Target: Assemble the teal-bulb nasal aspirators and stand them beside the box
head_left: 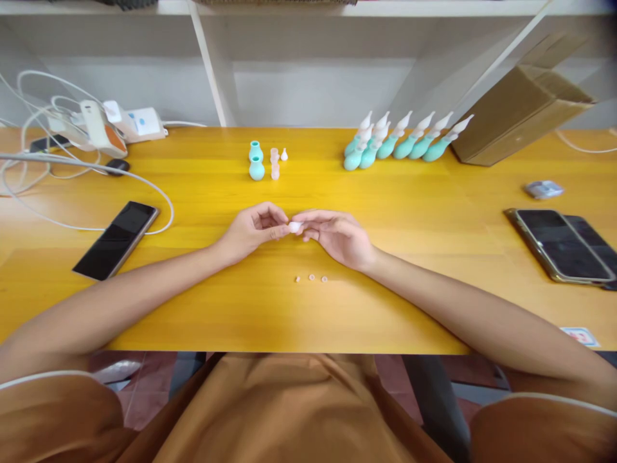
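Observation:
Above the middle of the table, my left hand [255, 230] and my right hand [341, 236] meet at a small white nozzle tip [295, 226]. Both are closed in a pinch on it, and my fingers cover part of it. Toward me on the wood lie three tiny pale rings, one of them a pink ring [312, 277]. Beyond my hands stand two teal bulbs [256, 168] with open necks, two pale pink connectors [274, 171] and another white nozzle tip [284, 154].
Several teal bulbs with white nozzles [414, 145] stand at the back right beside a cardboard box [518, 112]. Phones [562, 244] lie at the right, another phone [117, 240] at the left. White cables and a power strip [139, 124] fill the back left.

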{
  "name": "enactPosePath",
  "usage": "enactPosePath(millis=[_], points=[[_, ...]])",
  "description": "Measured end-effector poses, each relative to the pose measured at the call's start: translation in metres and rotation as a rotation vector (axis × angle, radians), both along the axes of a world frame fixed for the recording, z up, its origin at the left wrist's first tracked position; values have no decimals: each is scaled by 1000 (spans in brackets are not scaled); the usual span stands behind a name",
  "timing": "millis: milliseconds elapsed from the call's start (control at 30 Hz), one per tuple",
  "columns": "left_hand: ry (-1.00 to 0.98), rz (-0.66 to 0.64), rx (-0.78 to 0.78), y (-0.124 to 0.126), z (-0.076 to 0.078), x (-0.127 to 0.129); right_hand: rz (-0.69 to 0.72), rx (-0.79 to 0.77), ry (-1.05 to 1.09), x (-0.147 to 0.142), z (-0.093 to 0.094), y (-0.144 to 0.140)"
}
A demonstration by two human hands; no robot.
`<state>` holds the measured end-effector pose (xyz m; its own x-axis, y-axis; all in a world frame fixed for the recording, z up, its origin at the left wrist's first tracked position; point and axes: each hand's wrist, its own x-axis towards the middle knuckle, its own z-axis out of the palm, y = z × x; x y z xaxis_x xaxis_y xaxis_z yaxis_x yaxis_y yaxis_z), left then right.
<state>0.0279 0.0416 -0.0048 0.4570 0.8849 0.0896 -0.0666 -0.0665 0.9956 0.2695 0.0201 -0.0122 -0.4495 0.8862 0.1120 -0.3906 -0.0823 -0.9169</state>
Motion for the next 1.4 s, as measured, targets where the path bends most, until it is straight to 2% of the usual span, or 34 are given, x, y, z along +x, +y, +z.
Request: enactPosePath(millis=[100, 167, 200, 300, 367, 467, 600, 733, 900, 1000, 1133, 1233, 1400], points=[[58, 41, 65, 4, 3, -5, -98, -7, -12, 2, -1, 5], [212, 92, 231, 12, 10, -10, -162, -8, -8, 4, -2, 10], [320, 125, 364, 18, 14, -13, -184, -11, -1, 5, -3, 12], [650, 141, 759, 44, 29, -20, -219, -25, 27, 8, -3, 19], [780, 172, 891, 66, 38, -21, -225, -32, 30, 8, -3, 22], [865, 201, 984, 99, 44, -16, -218, -33, 15, 8, -3, 23], [875, 244, 1010, 124, 42, -5, -214, -20, 31, 7, -4, 22], [947, 199, 1014, 121, 36, 3, -212, -5, 9, 6, -8, 24], [1044, 194, 1001, 118, 28, 7, -160, 59, -247, 7, -10, 33], [1031, 211, 990, 128, 22, 8, -100, 145, -429, 11, -8, 38], [996, 213, 977, 142, 16, 8, -96, 314, -557, 19, -4, 39], [1007, 191, 960, 143, 18, 10, -117, 428, -620, 24, -3, 39], [933, 143, 946, 131, 30, 14, -135, 463, -625, 27, -5, 40]])
